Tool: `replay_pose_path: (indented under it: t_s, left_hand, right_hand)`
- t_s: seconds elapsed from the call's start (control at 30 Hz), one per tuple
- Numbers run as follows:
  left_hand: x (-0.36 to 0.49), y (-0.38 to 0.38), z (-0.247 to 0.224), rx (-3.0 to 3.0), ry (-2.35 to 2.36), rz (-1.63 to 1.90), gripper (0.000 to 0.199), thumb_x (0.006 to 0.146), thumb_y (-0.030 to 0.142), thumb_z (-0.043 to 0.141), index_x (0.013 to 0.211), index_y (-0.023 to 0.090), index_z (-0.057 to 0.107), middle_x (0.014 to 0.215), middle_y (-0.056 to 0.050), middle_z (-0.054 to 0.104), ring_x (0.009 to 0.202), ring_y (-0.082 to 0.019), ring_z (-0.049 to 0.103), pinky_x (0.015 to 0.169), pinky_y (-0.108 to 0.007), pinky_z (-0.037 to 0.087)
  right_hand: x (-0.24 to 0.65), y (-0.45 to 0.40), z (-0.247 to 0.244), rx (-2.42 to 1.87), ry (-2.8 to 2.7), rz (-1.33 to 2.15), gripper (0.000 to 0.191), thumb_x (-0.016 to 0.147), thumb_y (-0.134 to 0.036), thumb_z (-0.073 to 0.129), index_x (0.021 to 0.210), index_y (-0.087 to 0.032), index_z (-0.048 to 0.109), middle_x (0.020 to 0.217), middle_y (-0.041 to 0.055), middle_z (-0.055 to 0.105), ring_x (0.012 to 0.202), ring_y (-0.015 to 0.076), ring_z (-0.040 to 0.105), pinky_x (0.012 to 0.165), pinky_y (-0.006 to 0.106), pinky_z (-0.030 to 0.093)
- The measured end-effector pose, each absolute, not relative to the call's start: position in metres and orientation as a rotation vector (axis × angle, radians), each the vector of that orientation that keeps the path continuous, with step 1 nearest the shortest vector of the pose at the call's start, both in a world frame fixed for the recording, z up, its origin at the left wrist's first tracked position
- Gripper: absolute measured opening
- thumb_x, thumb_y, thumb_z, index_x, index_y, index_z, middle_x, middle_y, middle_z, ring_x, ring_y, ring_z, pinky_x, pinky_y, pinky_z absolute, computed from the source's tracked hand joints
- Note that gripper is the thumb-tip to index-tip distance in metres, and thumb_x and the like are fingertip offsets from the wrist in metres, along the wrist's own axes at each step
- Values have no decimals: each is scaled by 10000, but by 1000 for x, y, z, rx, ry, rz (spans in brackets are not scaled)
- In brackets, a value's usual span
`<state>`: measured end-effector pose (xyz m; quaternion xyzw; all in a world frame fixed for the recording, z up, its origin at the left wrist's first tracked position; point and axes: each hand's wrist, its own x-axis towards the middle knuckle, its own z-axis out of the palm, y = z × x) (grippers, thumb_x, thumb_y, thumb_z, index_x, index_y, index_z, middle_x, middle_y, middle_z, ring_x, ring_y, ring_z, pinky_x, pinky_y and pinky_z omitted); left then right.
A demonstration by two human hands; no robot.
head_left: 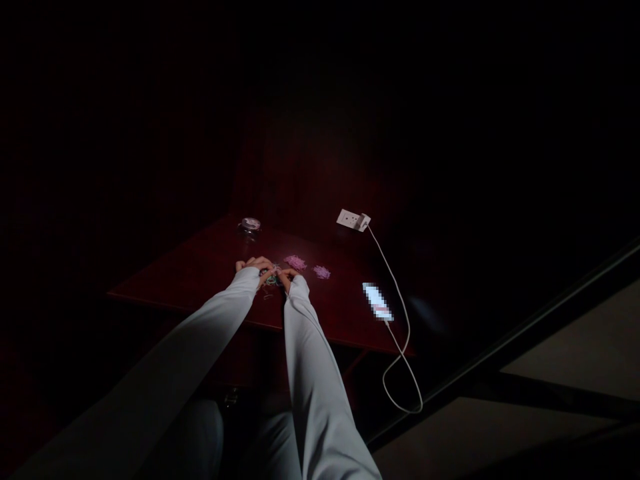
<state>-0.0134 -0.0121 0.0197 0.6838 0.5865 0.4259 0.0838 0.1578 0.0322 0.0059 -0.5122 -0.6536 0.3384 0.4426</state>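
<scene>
My left hand (259, 263) and my right hand (289, 275) meet over a small mixed-colour heap of thin, loop-like pieces (271, 280), perhaps little elastic bands. The fingertips of both hands are drawn together in a pinch at the heap; what lies between them is too small and dim to make out. Just beyond my right hand is a pink pile (295, 263) of similar pieces. A lilac pile (322, 272) sits farther right. A clear round jar with a pale lid (250, 225) stands behind my left hand.
The dark red table (200, 283) is dimly lit. At its right lies a phone with a lit screen (377, 302). A white cable (395, 273) runs from it, looping over the edge, to a charger (363, 221) in the wall socket (347, 218).
</scene>
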Motion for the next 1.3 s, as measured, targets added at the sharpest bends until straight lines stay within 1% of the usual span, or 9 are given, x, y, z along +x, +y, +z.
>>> replay_pose_path:
  t_s: [0.2,0.4,0.6,0.8,1.03,1.17,1.3]
  left_hand:
    - [-14,-14,25,2022,1754,1230,223,1047,387,655,909,305,809,1256,0,836,1193,-269,645,1036,-480,303]
    - [-13,-16,26,2003,1759,1240,224,1047,375,646,910,311,811,1252,3,844,1167,-263,649,1028,-473,310]
    - [-13,-15,25,2005,1774,1237,207,1043,373,659,919,310,812,1258,1,842,1188,-268,647,1026,-468,306]
    - [-15,-11,22,2015,1789,1224,194,1044,370,664,929,315,810,1263,3,847,1179,-271,660,1016,-471,315]
    - [-15,-11,21,2021,1801,1223,216,1056,396,651,935,309,807,1264,-10,844,1183,-279,643,1014,-478,309]
    - [-15,-11,22,1996,1828,1225,226,1059,383,650,914,304,803,1241,-4,846,1151,-271,635,1003,-469,306]
    - [-15,-13,23,2013,1817,1221,226,1066,370,638,933,305,809,1261,-11,838,1166,-274,640,1014,-472,302]
  right_hand:
    - [158,31,6,-1240,-1604,846,225,939,-443,789,825,-248,798,787,-22,763,722,149,643,729,246,535]
    - [158,31,6,-1271,-1609,806,227,934,-451,783,824,-252,789,776,-24,745,726,151,640,728,243,528]
    - [156,31,7,-1285,-1606,794,227,926,-441,783,811,-247,763,780,-26,736,729,153,631,749,249,526]
    - [156,28,9,-1296,-1590,795,228,936,-432,784,805,-246,778,743,-36,712,702,147,611,717,242,503]
    - [156,27,9,-1273,-1573,795,222,919,-434,800,797,-250,779,753,-28,731,697,148,621,702,244,525]
    - [156,26,9,-1294,-1571,765,235,912,-453,797,790,-253,775,738,-23,731,698,150,631,665,234,527]
    - [155,27,9,-1274,-1572,775,226,925,-434,795,800,-247,770,741,-26,730,692,139,623,662,224,522]
